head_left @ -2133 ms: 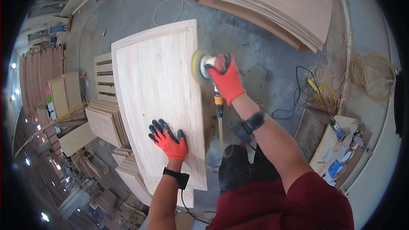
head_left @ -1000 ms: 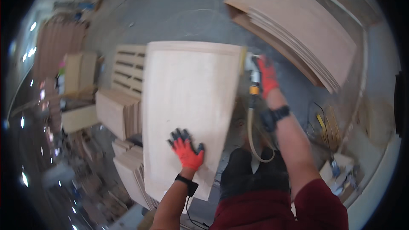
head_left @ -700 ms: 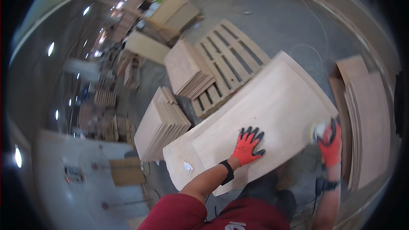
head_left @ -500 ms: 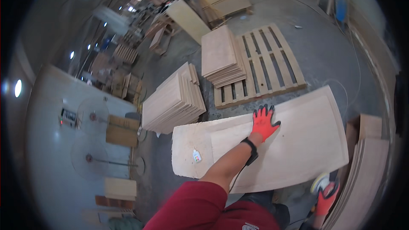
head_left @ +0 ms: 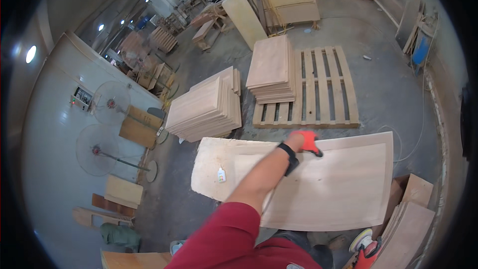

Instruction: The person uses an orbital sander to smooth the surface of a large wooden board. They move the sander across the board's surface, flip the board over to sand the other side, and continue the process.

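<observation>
A pale wooden panel [head_left: 338,184] lies in front of me across a rough-edged lighter board [head_left: 206,164]. My left hand [head_left: 307,142], in a red glove with dark fingertips, is at the panel's far edge. Its thumb rests on the top face, and the fingers appear bent over the edge, mostly hidden. Low at the right, my gloved right hand [head_left: 367,258] is closed around a sander [head_left: 362,241], whose round pale pad is tilted up, apart from the panel. On the rough board stands or lies a small white bottle [head_left: 221,175].
Beyond the panel are a slatted pallet [head_left: 323,87] bearing a stack of boards [head_left: 271,65], and another board stack [head_left: 204,104] to its left. More boards [head_left: 406,234] lean at my right, near a cardboard box [head_left: 417,190]. Pedestal fans [head_left: 97,150] stand along the left wall.
My left hand has gone from flat, with fingers spread on the panel, to bent at its far edge. The sander in my right hand sits lower in view. The view has turned.
</observation>
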The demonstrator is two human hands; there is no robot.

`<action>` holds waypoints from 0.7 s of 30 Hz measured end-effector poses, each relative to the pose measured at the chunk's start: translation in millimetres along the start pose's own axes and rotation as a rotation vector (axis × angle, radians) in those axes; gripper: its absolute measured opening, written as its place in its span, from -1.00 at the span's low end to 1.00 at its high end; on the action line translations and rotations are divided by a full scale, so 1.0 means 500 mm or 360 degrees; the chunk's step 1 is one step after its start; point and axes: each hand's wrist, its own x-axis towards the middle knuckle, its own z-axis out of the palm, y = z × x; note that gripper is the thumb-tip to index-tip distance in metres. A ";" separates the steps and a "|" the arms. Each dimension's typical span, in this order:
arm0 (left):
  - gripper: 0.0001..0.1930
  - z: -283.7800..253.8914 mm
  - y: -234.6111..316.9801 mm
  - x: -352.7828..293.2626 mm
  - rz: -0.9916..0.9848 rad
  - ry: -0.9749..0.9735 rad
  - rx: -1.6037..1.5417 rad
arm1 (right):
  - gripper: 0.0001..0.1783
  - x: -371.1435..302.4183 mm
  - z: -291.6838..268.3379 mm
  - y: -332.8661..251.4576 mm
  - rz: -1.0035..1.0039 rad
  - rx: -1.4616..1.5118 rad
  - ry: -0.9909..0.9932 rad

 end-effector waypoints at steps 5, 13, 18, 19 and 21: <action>-0.16 -0.074 0.089 -0.150 0.0146 -0.0180 0.0176 | -0.12 0.050 -0.096 0.018 -0.0058 0.0079 -0.0168; -0.42 -0.054 0.215 -0.514 -0.0113 0.0551 -0.0152 | -0.16 0.239 -0.185 0.200 -0.0862 0.0418 -0.0096; -0.49 -0.049 0.119 -0.767 -0.0532 0.1513 -0.0891 | -0.18 0.280 -0.275 0.171 -0.0884 0.0374 -0.0279; -0.51 -0.048 0.162 -0.785 -0.0461 0.1602 -0.1039 | -0.22 0.284 -0.290 0.159 -0.0855 0.0506 -0.0330; -0.56 0.010 0.164 -0.786 -0.0197 0.1821 -0.1285 | -0.19 0.320 -0.297 0.174 -0.0876 0.0451 -0.0255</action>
